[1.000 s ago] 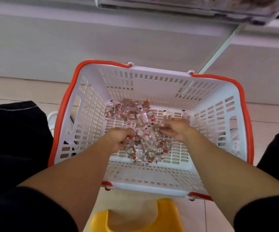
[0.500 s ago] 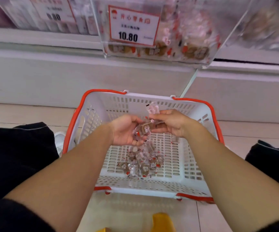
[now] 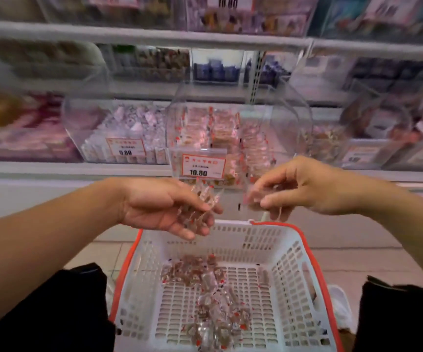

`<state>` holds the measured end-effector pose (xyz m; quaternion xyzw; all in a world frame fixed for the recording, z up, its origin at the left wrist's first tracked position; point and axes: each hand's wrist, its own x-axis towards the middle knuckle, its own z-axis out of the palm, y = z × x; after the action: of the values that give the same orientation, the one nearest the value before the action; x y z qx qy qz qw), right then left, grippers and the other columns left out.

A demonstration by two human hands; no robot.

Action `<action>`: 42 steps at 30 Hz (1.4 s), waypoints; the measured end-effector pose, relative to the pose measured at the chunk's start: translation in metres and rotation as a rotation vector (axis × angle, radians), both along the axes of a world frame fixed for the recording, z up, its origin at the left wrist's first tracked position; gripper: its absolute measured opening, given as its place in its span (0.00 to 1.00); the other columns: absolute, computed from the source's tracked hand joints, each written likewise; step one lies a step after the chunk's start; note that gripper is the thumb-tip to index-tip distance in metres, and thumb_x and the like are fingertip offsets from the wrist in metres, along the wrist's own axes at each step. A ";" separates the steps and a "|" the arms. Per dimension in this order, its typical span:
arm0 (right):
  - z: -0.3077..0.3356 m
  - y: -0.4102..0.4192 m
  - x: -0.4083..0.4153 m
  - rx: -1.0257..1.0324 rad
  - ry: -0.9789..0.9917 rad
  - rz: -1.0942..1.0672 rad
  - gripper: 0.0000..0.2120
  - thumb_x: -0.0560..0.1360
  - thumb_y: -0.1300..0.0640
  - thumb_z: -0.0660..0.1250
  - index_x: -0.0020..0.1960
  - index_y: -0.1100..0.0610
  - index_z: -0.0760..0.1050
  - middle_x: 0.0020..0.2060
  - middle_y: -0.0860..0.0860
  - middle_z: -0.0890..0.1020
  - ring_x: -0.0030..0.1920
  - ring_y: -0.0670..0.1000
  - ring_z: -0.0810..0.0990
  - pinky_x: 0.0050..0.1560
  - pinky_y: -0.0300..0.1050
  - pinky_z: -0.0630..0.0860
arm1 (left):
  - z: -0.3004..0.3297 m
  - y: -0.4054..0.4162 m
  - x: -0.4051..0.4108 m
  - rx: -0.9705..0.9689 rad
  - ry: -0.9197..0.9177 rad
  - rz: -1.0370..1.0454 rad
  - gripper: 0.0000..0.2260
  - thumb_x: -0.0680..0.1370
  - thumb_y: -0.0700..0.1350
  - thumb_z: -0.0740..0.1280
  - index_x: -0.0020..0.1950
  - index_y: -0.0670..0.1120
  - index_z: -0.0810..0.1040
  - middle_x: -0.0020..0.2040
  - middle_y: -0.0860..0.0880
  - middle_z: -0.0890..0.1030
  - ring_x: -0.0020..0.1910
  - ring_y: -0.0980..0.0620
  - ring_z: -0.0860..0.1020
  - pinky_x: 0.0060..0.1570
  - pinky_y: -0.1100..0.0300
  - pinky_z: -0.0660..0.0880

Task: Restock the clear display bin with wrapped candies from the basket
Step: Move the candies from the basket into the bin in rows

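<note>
**Candies lifted towards the bin**

Both handfuls have been raised out of the basket (image 3: 291,240) since a second ago. Wrapped candies (image 3: 200,204) are clutched in the left hand (image 3: 162,207) and pinched by the right hand (image 3: 299,189), just before the clear display bin (image 3: 238,133); dropping in remains.

The basket (image 3: 289,252) at six o'clock is white plastic, pierced all over with a grid of slots, and its rim is orange-red. The candies (image 3: 206,295) in it are brown in clear wrappers with small red marks. The display bin (image 3: 294,118) at twelve o'clock is clear, its contents pinkish with red accents. Its price tag (image 3: 202,165) is white with a red border and black digits. The floor (image 3: 345,252) is pale beige tile. Black cloth (image 3: 52,308) lies at eight o'clock.
</note>
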<state>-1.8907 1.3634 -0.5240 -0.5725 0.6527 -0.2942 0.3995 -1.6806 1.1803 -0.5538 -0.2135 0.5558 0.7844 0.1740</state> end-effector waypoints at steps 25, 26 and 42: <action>0.064 -0.070 -0.005 -0.315 0.316 0.057 0.26 0.67 0.61 0.80 0.62 0.52 0.78 0.52 0.47 0.83 0.52 0.46 0.83 0.54 0.43 0.80 | 0.077 -0.029 -0.066 -0.363 0.204 -0.067 0.14 0.67 0.35 0.76 0.51 0.38 0.79 0.42 0.40 0.85 0.37 0.49 0.85 0.24 0.67 0.75; 0.066 -0.078 -0.009 -0.312 0.331 0.044 0.21 0.67 0.60 0.80 0.57 0.52 0.80 0.48 0.48 0.85 0.48 0.46 0.84 0.51 0.43 0.81 | 0.083 -0.035 -0.071 -0.389 0.211 -0.053 0.20 0.66 0.37 0.78 0.55 0.38 0.77 0.44 0.40 0.85 0.39 0.49 0.85 0.24 0.67 0.75; 0.014 -0.141 -0.059 -0.097 0.653 -0.143 0.19 0.63 0.47 0.81 0.50 0.48 0.80 0.40 0.45 0.80 0.40 0.46 0.78 0.37 0.42 0.73 | 0.038 -0.064 -0.115 -1.387 0.191 0.183 0.05 0.72 0.49 0.75 0.47 0.54 0.83 0.43 0.57 0.83 0.38 0.65 0.80 0.39 0.69 0.77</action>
<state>-1.9498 1.2222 -0.5103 -0.6077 0.7700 -0.1532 0.1198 -1.7951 1.1160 -0.5155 -0.2514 0.9201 0.2760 -0.1182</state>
